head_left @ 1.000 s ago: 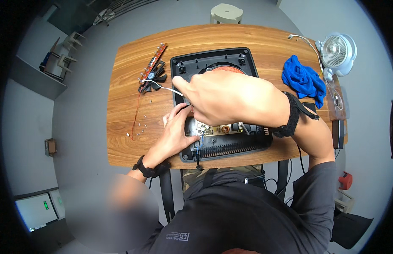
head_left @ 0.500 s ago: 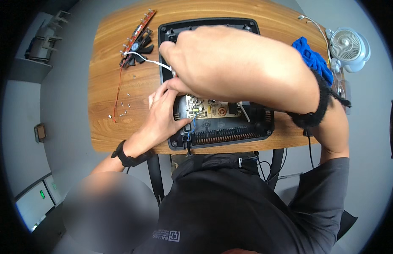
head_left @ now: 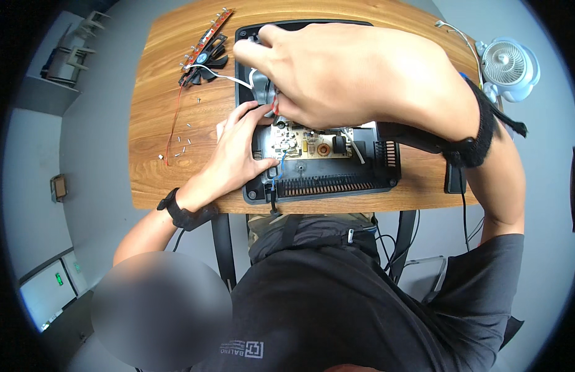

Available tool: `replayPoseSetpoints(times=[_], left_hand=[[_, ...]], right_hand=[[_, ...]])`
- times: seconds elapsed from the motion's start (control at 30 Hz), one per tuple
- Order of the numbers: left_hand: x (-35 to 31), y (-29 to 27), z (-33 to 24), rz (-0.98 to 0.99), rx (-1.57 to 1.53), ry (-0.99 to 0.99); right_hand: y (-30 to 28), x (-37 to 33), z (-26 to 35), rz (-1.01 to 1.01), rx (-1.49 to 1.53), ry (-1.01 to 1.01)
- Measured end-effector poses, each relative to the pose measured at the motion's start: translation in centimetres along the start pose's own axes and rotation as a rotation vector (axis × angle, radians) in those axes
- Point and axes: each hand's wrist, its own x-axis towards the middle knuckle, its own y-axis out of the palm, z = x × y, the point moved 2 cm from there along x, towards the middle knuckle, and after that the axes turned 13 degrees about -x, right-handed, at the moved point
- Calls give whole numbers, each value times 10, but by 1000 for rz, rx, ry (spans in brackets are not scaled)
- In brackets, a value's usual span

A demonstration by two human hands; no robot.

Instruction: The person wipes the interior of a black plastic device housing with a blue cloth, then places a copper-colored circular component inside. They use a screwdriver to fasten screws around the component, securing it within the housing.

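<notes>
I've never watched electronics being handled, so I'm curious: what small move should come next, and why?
Perhaps the right hand should ease the white wire aside: it crosses the left rim of the black housing close to the fingers and might snag. The left hand rests at that side, thumb near the circuit board, so it could probably steady the housing.

From my head, the left fisheye looks steeply down over the wooden table's (head_left: 154,118) near edge; well beyond the table, shapes bend and perhaps mislead.
</notes>
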Motion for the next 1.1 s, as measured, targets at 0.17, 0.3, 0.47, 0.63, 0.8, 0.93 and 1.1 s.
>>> replayPoseSetpoints(times=[0.17,0.3,0.47,0.63,0.8,0.93,1.1], left_hand=[[-2,-1,3,49,-7,-61],[-4,2,8,-4,29,-18],[-4,2,5,-2,40,9],[-6,4,12,-32,28,46],[-4,2,10,22,49,-1],[-5,2,7,26,53,-16],[-4,2,12,29,37,20]], right_hand=[[1,15,10,73,-3,-2],[9,20,14,98,-38,-25],[-3,24,23,248,25,229],[-6,16,21,132,151,16],[-1,16,28,48,60,97],[6,19,24,215,9,174],[2,3,28,159,64,280]])
